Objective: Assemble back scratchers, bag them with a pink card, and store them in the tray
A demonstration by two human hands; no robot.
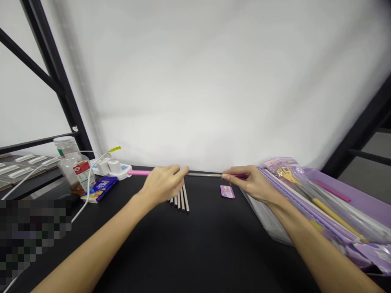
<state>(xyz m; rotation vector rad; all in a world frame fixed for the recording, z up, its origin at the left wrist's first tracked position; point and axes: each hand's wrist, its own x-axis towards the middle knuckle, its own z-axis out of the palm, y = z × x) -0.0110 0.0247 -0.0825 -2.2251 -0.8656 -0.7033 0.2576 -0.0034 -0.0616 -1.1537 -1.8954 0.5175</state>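
A thin metal rod (204, 175) runs level between my two hands. My left hand (165, 183) is closed around its left part, and a pink handle (139, 173) sticks out on that hand's far side. My right hand (250, 181) pinches the rod's right end, where a bit of dark magenta shows behind the fingers. Below my left hand, several loose metal tubes (183, 199) lie side by side on the black table (195, 248), their upper ends hidden by the hand. A small pink printed card (227, 191) lies near my right hand.
On the right stands a purple bin (363, 199) of bagged items, one with a yellow hand-shaped end (287, 175). To the left are a glass jar (76, 167), a white power strip (124, 171) with cables and a blue packet (102, 188). A white wall (198, 81) rises behind.
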